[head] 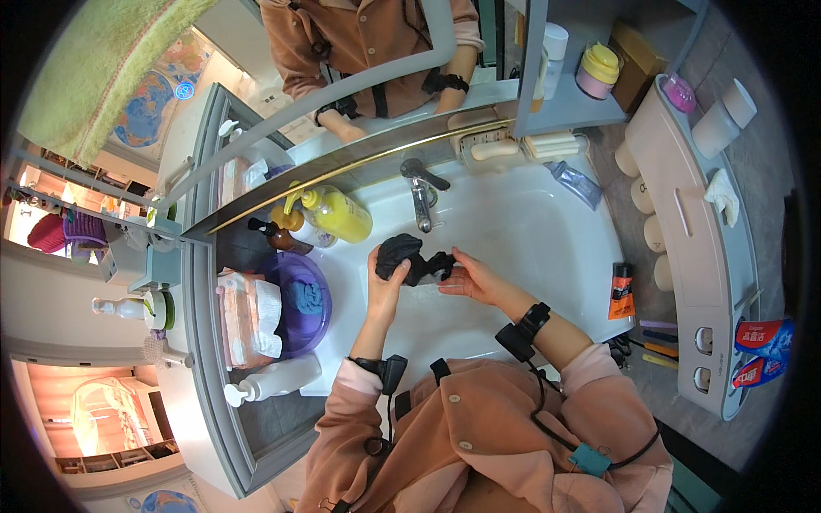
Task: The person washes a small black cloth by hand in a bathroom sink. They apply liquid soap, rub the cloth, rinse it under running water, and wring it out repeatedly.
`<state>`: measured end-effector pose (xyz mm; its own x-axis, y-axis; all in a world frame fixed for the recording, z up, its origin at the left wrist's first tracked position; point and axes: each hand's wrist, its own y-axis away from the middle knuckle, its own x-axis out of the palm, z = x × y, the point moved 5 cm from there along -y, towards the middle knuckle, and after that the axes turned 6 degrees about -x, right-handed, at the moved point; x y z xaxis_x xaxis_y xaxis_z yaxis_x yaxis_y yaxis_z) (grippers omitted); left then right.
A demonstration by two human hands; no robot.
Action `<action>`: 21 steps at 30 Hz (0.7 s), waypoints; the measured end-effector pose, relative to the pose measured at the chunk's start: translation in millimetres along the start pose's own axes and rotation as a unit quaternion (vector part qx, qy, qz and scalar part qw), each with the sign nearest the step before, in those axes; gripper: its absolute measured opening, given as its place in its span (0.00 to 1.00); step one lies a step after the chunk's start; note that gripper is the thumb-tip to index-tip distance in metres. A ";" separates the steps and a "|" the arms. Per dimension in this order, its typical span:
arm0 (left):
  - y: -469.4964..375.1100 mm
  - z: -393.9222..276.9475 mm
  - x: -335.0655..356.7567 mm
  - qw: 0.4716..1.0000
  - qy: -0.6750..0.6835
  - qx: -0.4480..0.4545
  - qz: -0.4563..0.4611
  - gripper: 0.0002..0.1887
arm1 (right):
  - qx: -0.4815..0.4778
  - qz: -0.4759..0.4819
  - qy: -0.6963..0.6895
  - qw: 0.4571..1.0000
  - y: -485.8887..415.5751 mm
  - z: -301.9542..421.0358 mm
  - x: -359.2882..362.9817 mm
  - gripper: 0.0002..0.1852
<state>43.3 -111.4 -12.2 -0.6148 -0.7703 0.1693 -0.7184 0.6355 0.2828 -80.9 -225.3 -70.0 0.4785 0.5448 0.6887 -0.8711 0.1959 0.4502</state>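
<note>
A bunched piece of black cloth (pixel 399 258) is held over the white washbasin (pixel 513 224), in front of the chrome faucet (pixel 421 199). My left hand (pixel 387 282) grips its thicker part, with the thumb across the near side. The thinner, twisted end reaches to the right, where my right hand (pixel 473 277) has it at the thumb and fingers. How firmly the right fingers press is hard to see. The cloth looks wet, and its exact kind cannot be made out. Both wrists wear black straps with small boxes.
Left of the basin stand a yellow pump bottle (pixel 343 215), a purple basin (pixel 324 301) with blue cloth, a tissue pack (pixel 247 314) and a white pump bottle (pixel 282 378). On the right are a grey tube (pixel 577 185), an orange-black tube (pixel 621 292) and a wall-mounted toothbrush holder (pixel 673 192).
</note>
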 end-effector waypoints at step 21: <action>22.6 -55.3 29.9 0.864 -0.346 0.349 0.111 0.23 | -0.054 -0.014 -0.012 0.998 6.8 9.3 64.4 0.30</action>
<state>26.7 -123.0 51.5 -0.6361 -0.5641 -0.5265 -0.4315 0.8257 -0.3634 -55.0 -196.5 -17.4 0.5034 0.5192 0.6907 -0.8640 0.2972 0.4064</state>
